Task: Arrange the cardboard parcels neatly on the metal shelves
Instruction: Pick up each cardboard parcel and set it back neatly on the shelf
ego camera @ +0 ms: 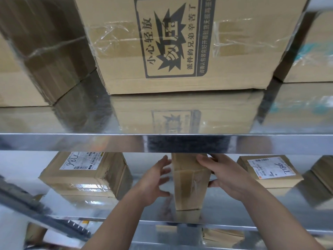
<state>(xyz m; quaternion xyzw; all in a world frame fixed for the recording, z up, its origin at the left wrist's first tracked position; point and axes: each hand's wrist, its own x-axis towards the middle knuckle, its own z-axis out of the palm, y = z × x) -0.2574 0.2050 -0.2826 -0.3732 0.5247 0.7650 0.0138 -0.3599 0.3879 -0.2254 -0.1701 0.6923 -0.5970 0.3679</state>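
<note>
"Standing on end, that narrow parcel (191,179)?" asks the first watcher.

"Yes, upright on the lower metal shelf (302,212), its taped end towards the camera," says the second. "The right hand (228,175) grips it: fingers curled over its top, thumb pressed to its right side."

"And the left hand (155,181)?"

"Open, fingers spread, just left of the narrow parcel. Its fingertips come very near the cardboard, but whether they touch is hard to tell."

"What lies around it?"

"Left of the narrow parcel, well apart, sits a squat box (86,172) with a handwritten white label on top. To its right, near the gripping hand, lies a flat box (270,172) with a similar label. Above the narrow parcel runs the front edge of the upper shelf (72,141), hiding the parcel's far top. Directly above it on that shelf stands a large carton (180,42), printed with black Chinese characters and bound with clear tape. Above and to the left is a plain brown carton (36,51); above and to the right, a teal-marked carton (310,51)."
</note>
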